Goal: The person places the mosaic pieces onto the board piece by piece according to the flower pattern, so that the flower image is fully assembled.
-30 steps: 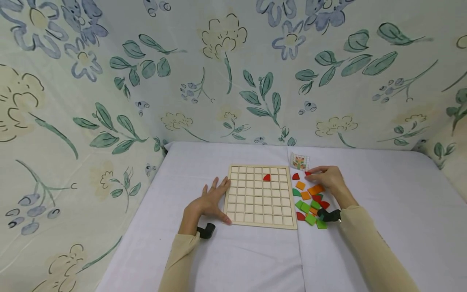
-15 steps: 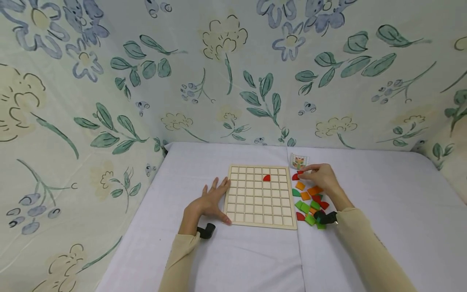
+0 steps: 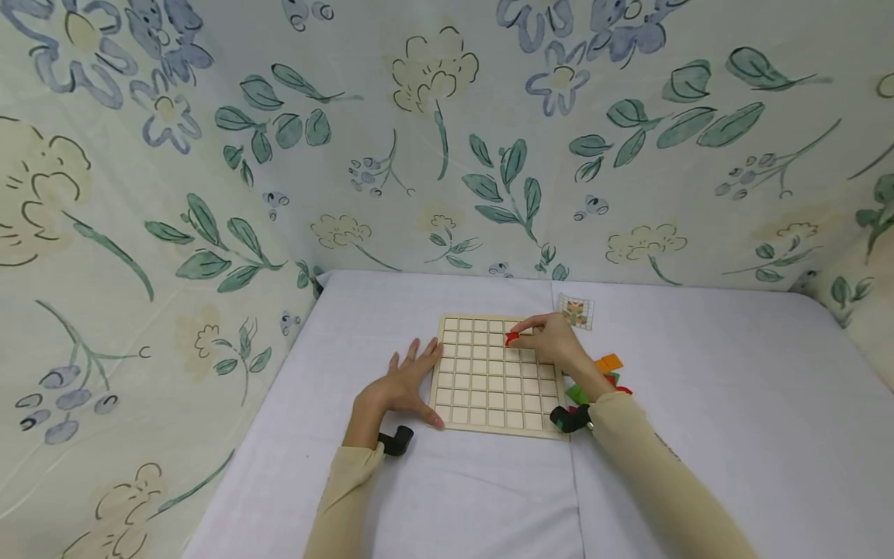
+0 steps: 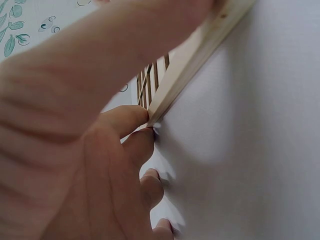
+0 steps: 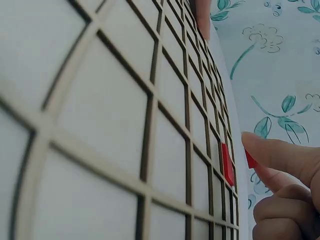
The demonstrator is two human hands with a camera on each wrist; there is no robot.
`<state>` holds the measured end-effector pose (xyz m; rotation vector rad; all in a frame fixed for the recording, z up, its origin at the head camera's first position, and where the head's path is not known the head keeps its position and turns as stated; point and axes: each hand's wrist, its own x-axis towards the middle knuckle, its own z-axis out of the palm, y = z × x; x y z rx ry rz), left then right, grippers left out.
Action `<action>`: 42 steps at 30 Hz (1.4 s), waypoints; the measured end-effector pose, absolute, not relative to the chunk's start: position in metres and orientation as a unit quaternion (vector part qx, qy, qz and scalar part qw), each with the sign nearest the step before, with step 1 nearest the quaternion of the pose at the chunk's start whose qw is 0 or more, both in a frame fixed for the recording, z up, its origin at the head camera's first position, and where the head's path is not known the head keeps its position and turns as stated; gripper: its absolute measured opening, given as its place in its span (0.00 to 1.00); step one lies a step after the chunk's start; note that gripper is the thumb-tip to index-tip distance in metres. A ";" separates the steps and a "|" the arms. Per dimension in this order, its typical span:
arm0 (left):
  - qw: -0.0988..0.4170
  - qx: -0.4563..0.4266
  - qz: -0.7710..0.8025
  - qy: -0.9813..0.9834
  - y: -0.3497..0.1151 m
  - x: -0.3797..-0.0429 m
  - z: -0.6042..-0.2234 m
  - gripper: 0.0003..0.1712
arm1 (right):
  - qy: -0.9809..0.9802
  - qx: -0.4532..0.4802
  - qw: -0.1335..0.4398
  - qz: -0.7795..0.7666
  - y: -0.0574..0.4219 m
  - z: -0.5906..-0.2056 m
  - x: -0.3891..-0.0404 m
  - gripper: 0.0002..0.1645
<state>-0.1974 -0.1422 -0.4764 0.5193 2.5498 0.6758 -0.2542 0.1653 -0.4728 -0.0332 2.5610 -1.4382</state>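
Note:
A wooden grid board (image 3: 469, 413) with square cells lies flat on the white cloth. My left hand (image 3: 400, 388) has its fingers spread, touching the board's left edge with fingertips and thumb; the left wrist view shows fingertips against its wooden rim (image 4: 172, 95). Above the board's upper right cells, my right hand (image 3: 559, 343) pinches a small red piece (image 5: 250, 159) between thumb and finger. Another red piece (image 5: 228, 165) sits in a cell of the board just beside it. The held piece's full shape is hidden by the fingers.
Right of the board lie loose orange (image 3: 609, 362), green (image 3: 576, 394) and red pieces, partly hidden under my right forearm. A small card with a coloured pattern (image 3: 576, 310) lies beyond the board's upper right corner. A floral curtain (image 3: 419, 194) rises behind the table.
From the loose pieces at the right, my right hand has moved left over the board, carrying the red piece. The left hand stays at the board's left edge.

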 end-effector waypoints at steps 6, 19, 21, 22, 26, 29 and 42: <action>0.224 0.187 0.247 0.924 -0.143 -0.198 -0.476 0.82 | 0.860 0.002 0.113 -0.498 0.145 -0.481 -0.260 0.16; 0.224 0.183 0.239 0.927 -0.142 -0.199 -0.477 0.82 | 0.858 0.015 0.102 -0.503 0.141 -0.490 -0.263 0.16; 0.224 0.183 0.241 0.927 -0.142 -0.199 -0.477 0.82 | 0.857 0.014 0.099 -0.506 0.142 -0.489 -0.261 0.16; 0.223 0.183 0.242 0.926 -0.142 -0.199 -0.477 0.82 | 0.856 0.013 0.097 -0.507 0.143 -0.488 -0.261 0.16; 0.224 0.185 0.240 0.926 -0.142 -0.199 -0.476 0.83 | 0.853 0.012 0.098 -0.512 0.145 -0.488 -0.260 0.15; 0.226 0.186 0.239 0.926 -0.142 -0.199 -0.476 0.82 | 0.852 0.013 0.099 -0.514 0.144 -0.489 -0.260 0.15; 0.226 0.182 0.239 0.927 -0.141 -0.198 -0.476 0.82 | 0.846 0.012 0.097 -0.524 0.139 -0.490 -0.261 0.16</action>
